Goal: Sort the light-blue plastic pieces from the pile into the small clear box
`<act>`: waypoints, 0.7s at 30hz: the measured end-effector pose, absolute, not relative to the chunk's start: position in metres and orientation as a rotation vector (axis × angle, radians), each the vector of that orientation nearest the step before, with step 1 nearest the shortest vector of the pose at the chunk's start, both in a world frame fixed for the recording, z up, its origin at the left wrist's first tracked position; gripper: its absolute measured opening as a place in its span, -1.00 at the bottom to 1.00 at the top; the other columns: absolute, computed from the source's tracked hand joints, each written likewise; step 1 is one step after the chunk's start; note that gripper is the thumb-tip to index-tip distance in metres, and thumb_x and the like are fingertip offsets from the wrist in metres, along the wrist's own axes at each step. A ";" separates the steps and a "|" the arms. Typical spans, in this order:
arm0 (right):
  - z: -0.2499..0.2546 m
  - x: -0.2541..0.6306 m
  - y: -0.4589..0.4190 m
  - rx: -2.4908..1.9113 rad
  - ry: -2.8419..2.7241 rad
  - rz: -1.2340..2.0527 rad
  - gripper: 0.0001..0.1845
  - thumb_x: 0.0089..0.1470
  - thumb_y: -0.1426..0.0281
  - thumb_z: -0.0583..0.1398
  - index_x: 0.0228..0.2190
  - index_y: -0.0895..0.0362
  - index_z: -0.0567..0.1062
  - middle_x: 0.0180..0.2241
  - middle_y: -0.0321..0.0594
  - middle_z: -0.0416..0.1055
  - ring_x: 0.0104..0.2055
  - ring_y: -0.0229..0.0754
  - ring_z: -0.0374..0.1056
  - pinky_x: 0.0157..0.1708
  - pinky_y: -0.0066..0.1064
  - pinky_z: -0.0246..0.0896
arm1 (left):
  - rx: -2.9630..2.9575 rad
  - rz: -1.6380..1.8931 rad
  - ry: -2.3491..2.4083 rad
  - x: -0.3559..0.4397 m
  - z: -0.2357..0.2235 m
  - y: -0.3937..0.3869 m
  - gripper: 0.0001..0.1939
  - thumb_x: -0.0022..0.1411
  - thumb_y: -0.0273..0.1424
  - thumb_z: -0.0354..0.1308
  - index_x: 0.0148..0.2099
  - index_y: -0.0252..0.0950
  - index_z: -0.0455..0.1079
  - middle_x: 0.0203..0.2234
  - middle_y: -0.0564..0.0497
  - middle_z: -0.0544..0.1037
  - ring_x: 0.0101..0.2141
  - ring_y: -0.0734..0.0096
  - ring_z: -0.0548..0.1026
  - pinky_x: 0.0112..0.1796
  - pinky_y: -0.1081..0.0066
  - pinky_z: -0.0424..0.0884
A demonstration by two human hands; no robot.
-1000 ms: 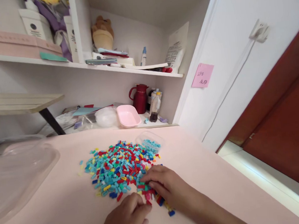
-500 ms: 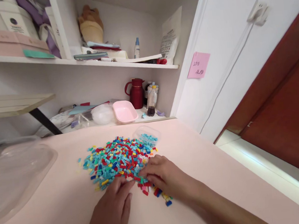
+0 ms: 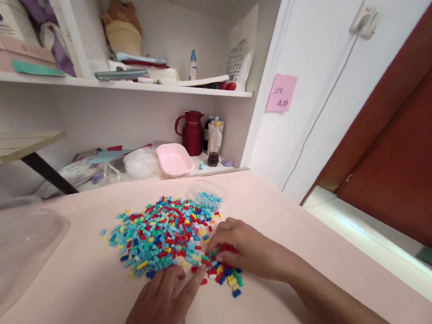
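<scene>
A heap of small toy building bricks (image 3: 158,234) in light blue, red, green, yellow and dark blue lies on the pink tabletop. At its near right side is a smaller cluster of mixed bricks (image 3: 225,273). My right hand (image 3: 245,247) is cupped over this cluster, fingers bent and thumb apart, with red bricks showing between them. My left hand (image 3: 159,301) rests at the heap's near edge, index finger stretched toward the cluster and the other fingers loosely bent; nothing shows in its grasp. Behind the heap sits a clear plastic tub (image 3: 209,200) of light blue bricks.
On the left lies a large clear plastic container (image 3: 24,252). Along the back stand a pink tray (image 3: 174,160), a dark red jug (image 3: 192,134) and a bottle with dark liquid (image 3: 214,144). A white wall (image 3: 292,141) rises at the right.
My right hand has drawn bricks toward me, widening the gap between heap and cluster. My left index finger has stretched out to the right. The view has shifted slightly.
</scene>
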State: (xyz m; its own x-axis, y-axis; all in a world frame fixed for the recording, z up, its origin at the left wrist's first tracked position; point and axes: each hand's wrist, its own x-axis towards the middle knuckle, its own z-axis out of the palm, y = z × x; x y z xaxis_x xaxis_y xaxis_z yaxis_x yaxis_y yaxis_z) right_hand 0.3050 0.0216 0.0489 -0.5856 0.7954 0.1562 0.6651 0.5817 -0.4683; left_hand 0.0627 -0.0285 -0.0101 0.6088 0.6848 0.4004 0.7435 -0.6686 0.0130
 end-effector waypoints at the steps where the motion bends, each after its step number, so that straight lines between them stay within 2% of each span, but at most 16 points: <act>1: 0.048 0.306 0.022 -1.185 -2.480 0.523 -0.73 0.03 0.49 0.27 -0.21 -0.03 0.58 -0.21 -0.28 0.50 -0.11 -0.14 0.33 -0.08 -0.36 0.17 | -2.660 -0.534 -1.171 0.064 -0.010 -0.029 -0.27 -0.05 -0.67 -0.01 0.15 -0.02 0.37 -0.21 0.01 0.62 -0.27 0.27 0.58 -0.29 0.35 0.50; 5: 0.038 0.304 0.024 -1.213 -2.504 0.440 -0.67 -0.03 0.51 0.31 -0.20 -0.04 0.58 -0.22 -0.27 0.50 -0.11 -0.12 0.34 -0.08 -0.34 0.16 | -2.632 -0.464 -1.151 0.066 -0.013 -0.029 -0.38 -0.02 -0.64 0.02 0.08 -0.08 0.42 -0.21 0.01 0.62 -0.25 0.22 0.56 -0.28 0.31 0.45; 10: 0.032 0.293 0.025 -1.233 -2.498 0.339 -0.79 0.11 0.47 0.20 -0.23 0.01 0.59 -0.26 -0.22 0.51 -0.15 -0.14 0.37 -0.10 -0.36 0.18 | -2.664 -0.545 -1.151 0.066 -0.014 -0.027 -0.46 0.08 -0.58 0.08 0.10 -0.07 0.38 -0.24 0.06 0.60 -0.28 0.30 0.54 -0.30 0.36 0.42; 15: 0.029 0.292 0.031 -1.316 -2.441 0.363 -0.75 0.18 0.48 0.11 -0.27 0.02 0.58 -0.29 -0.25 0.53 -0.17 -0.19 0.39 -0.13 -0.41 0.21 | -2.715 -0.612 -1.187 0.063 -0.007 -0.026 -0.47 0.12 -0.55 0.09 0.13 -0.05 0.36 -0.22 0.07 0.57 -0.26 0.34 0.53 -0.26 0.39 0.44; 18: 0.030 0.297 0.033 -1.374 -2.413 0.405 -0.79 0.18 0.47 0.13 -0.33 0.05 0.58 -0.29 -0.23 0.50 -0.18 -0.19 0.39 -0.15 -0.41 0.23 | -2.747 -0.617 -1.235 0.061 -0.003 -0.027 -0.48 0.19 -0.51 0.05 0.17 -0.04 0.32 -0.20 0.06 0.57 -0.24 0.35 0.52 -0.24 0.40 0.47; 21: 0.034 0.300 0.032 -1.321 -2.358 0.494 -0.87 0.12 0.48 0.21 -0.31 0.08 0.56 -0.18 -0.20 0.45 -0.14 -0.20 0.38 -0.13 -0.42 0.25 | -2.763 -0.627 -1.283 0.061 -0.001 -0.029 -0.53 0.26 -0.45 0.02 0.19 -0.04 0.32 -0.16 0.04 0.56 -0.19 0.35 0.52 -0.18 0.39 0.48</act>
